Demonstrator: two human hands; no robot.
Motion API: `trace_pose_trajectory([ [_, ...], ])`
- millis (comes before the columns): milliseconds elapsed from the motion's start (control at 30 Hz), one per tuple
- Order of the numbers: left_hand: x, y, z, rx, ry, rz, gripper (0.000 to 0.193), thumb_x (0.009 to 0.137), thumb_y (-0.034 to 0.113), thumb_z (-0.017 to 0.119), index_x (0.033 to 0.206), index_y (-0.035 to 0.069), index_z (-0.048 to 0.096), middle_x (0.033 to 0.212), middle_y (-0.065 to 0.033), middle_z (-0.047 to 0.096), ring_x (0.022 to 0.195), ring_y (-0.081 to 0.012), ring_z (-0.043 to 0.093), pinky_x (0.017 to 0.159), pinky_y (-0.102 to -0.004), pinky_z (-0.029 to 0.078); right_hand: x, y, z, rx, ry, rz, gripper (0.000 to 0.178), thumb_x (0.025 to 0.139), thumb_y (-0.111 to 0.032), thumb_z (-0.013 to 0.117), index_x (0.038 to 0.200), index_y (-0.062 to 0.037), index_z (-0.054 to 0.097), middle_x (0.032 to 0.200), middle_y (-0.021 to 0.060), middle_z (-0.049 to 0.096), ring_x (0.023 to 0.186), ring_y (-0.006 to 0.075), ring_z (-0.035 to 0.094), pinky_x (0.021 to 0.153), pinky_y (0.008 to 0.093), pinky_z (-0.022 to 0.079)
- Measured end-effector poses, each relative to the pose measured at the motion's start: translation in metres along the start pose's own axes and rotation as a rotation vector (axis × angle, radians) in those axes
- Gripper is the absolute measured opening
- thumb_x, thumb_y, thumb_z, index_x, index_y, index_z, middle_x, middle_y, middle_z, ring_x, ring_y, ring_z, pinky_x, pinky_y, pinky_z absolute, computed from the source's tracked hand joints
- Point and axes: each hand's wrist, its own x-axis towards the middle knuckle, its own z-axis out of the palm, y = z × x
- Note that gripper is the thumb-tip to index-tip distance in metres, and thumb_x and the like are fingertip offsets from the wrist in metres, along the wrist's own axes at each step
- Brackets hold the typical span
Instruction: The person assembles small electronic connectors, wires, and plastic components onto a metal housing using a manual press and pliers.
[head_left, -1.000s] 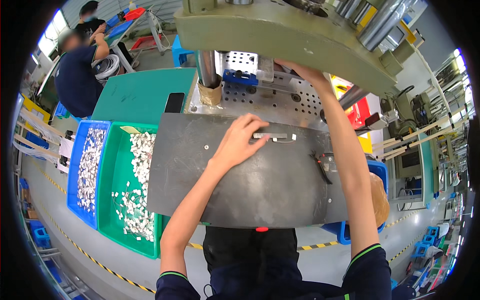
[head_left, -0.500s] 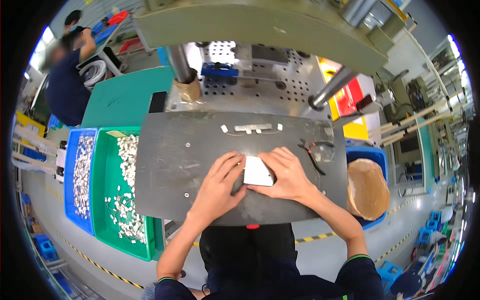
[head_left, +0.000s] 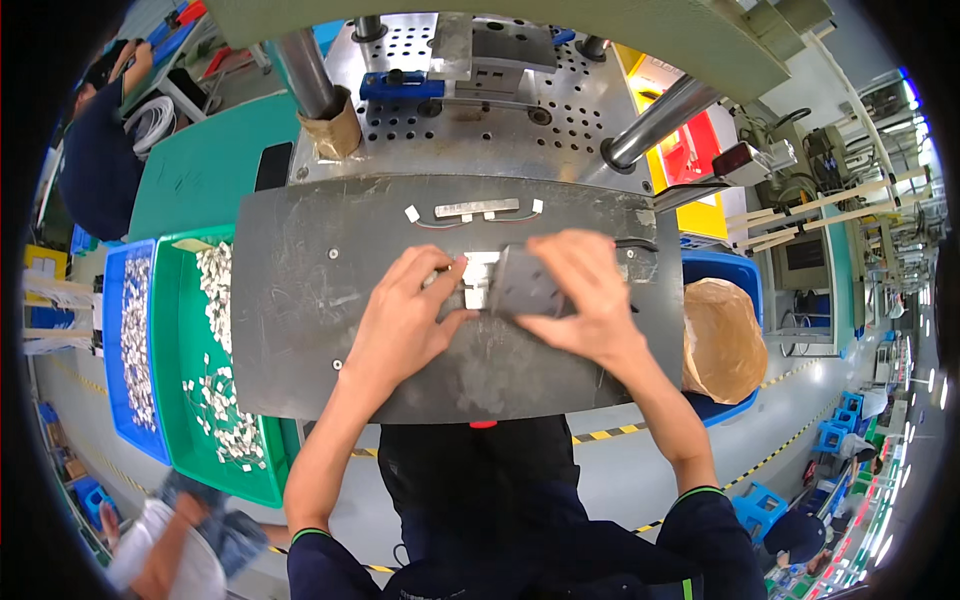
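Over the middle of the dark grey work plate [head_left: 290, 330], my left hand [head_left: 395, 315] pinches a small bright metal block [head_left: 478, 280] between thumb and fingertips. My right hand [head_left: 595, 300] grips a dark grey block [head_left: 527, 283] with small holes, right beside the metal block; whether the two touch is hard to tell. Motion blurs the right fingers a little. Beyond both hands lies a silver metal bar [head_left: 477, 208], with thin wires and small white connectors along it. A dark handle of the pliers [head_left: 636, 243] shows past my right hand, which hides the rest.
At the left stand a green bin [head_left: 190, 330] and a blue bin [head_left: 150, 440] with many small white connectors. A press with steel columns [head_left: 655, 130] rises behind the plate. On the right is a blue bin [head_left: 725, 262] with a brown paper liner [head_left: 725, 340].
My right hand has turned the block, so its dark, holed side shows instead of the white face. The bright metal block at my left fingertips has come into sight. The view has shifted.
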Motion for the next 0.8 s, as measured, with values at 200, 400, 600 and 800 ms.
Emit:
trace_pose_trajectory([
  [200, 0.001, -0.010, -0.002, -0.006, 0.100, -0.026, 0.055, 0.070, 0.009, 0.092, 0.121, -0.001, 0.073, 0.110, -0.0107, 0.065, 0.109, -0.0321, 0.064, 0.090, -0.0427, 0.056, 0.000, 0.072, -0.036, -0.120, 0.028, 0.475, 0.065, 0.064, -0.028, 0.099, 0.113, 0.0064, 0.074, 0.093, 0.0121, 0.062, 0.083, 0.0238, 0.063, 0.074, 0.0359, 0.053],
  [400, 0.005, -0.003, -0.009, 0.007, 0.049, -0.035, 0.046, 0.078, 0.011, 0.088, 0.120, -0.001, 0.074, 0.111, -0.0096, 0.067, 0.108, -0.0301, 0.065, 0.089, -0.0423, 0.057, -0.015, 0.095, -0.034, -0.077, 0.005, 0.714, 0.059, 0.070, -0.025, 0.095, 0.116, 0.0040, 0.074, 0.104, 0.0154, 0.064, 0.097, 0.0292, 0.064, 0.088, 0.0404, 0.053],
  [600, 0.008, 0.000, -0.009, 0.074, 0.032, -0.071, 0.029, 0.090, 0.001, 0.075, 0.119, 0.000, 0.075, 0.111, -0.0106, 0.070, 0.106, -0.0302, 0.067, 0.090, -0.0408, 0.057, 0.002, 0.023, -0.002, -0.117, -0.053, 0.230, 0.043, 0.089, -0.010, 0.073, 0.131, -0.0131, 0.071, 0.129, 0.0125, 0.060, 0.123, 0.0348, 0.052, 0.106, 0.0474, 0.040],
  [800, 0.008, -0.005, -0.005, 0.136, 0.067, -0.048, 0.027, 0.088, -0.002, 0.074, 0.115, 0.000, 0.077, 0.107, -0.0111, 0.071, 0.103, -0.0307, 0.067, 0.087, -0.0411, 0.058, 0.005, 0.018, 0.022, 0.201, -0.253, 0.175, 0.035, 0.094, -0.004, 0.072, 0.129, -0.0068, 0.075, 0.112, 0.0101, 0.070, 0.101, 0.0272, 0.065, 0.089, 0.0367, 0.051],
])
